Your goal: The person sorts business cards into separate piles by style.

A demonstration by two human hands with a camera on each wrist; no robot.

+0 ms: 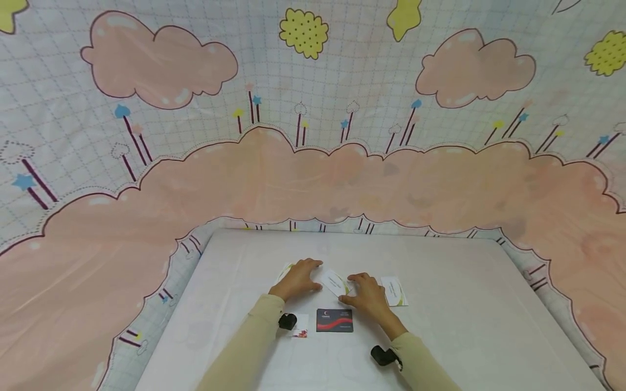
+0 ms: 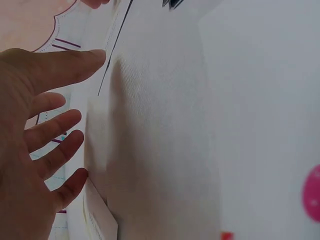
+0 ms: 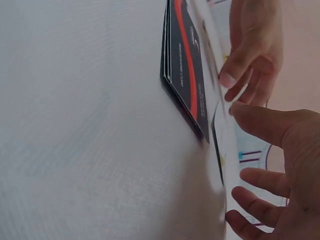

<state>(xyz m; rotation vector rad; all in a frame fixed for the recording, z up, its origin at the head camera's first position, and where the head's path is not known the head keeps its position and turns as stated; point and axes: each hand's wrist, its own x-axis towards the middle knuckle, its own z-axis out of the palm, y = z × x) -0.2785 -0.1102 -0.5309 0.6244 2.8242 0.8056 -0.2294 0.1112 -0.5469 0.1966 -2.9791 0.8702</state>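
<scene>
A white card (image 1: 334,283) with a yellow-green edge lies tilted on the table between the two hands. To its left is my left hand (image 1: 297,279), thumb and fingers spread apart with nothing between them. My right hand (image 1: 369,297) is at the card's right end, its fingertips close by the green edge; the right wrist view shows its fingers parted too. Partly covered by the left hand, another white card (image 1: 283,271) shows at the left. A third white card (image 1: 392,290) lies just beyond the right hand. Nearer me sits a small stack of dark cards (image 1: 335,313) with a red wave.
Beside the dark stack, a white card with red print (image 1: 300,327) is partly hidden by the left wrist's black camera (image 1: 287,321). The white table (image 1: 464,315) meets a cloud-patterned cloth (image 1: 313,179) at the back and sides.
</scene>
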